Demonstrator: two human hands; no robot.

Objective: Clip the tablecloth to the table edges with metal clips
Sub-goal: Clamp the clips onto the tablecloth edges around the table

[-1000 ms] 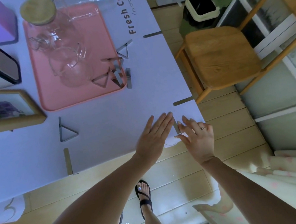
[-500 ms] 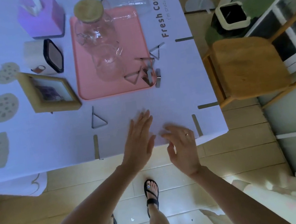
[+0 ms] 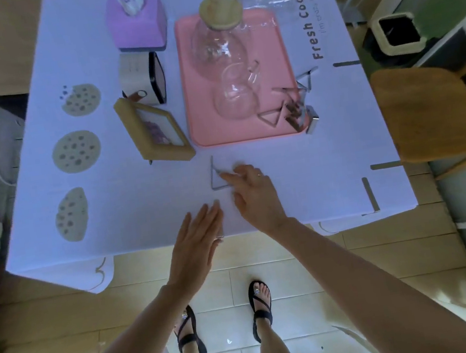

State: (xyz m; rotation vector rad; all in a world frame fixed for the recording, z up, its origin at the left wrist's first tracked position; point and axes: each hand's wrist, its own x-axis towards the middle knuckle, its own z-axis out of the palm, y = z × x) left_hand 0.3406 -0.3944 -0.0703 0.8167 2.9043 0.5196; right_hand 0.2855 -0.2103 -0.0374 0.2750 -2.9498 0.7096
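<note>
Metal clip (image 3: 212, 176) at right hand's (image 3: 255, 195) fingertips (image 3: 224, 174) — grip wide, thumb apart

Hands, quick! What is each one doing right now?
Left hand: open and flat, holding nothing.
Right hand: open, fingertips touching the loose metal clip, not gripping it yet.

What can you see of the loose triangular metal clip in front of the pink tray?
The triangular metal clip is a thin grey strip bent into an open triangle. It lies on the lilac tablecloth, near the pink plastic tray, not clipped to any edge. Fingertips of the right hand touch its slanted side; whether they pinch it is unclear.
</note>
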